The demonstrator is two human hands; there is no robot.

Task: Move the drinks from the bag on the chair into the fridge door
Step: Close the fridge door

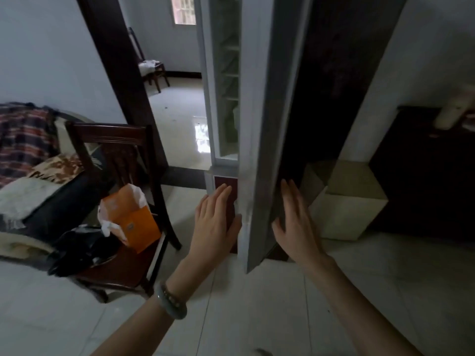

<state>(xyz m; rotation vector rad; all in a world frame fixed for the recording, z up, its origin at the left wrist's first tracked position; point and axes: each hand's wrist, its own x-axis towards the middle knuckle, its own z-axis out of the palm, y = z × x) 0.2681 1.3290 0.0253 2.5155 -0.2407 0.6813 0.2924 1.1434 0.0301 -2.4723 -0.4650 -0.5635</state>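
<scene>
Far to the left of my left hand (214, 222), the chair (120, 160) stands beside the bed, seat toward me. On the seat: an orange bag (133, 219) with a white liner showing at its mouth, standing upright and open; a crumpled black bag (82, 249) slumps just beside it, nearer me. No drinks visible from here; I judge they sit down inside one of the bags, and I cannot tell which. The chair sits close to the fridge, likely so the carry is short. My left hand is empty, fingers spread and flat, palm against the inner side of the fridge door (254, 150) near its lower edge, thumb on the door's edge. A pale bangle and a bead bracelet (171, 300) ride the left wrist. The door stands edge-on between my two hands; its shelves (228, 73) show above my left hand, and what they carry is too dim to tell. My right hand (295, 217), also empty and open, lies flat on the door's outer face. Both palms bracket the door, which reads as steadying or swinging it. Right of that hand, a pale box (344, 201) sits on the floor.
</scene>
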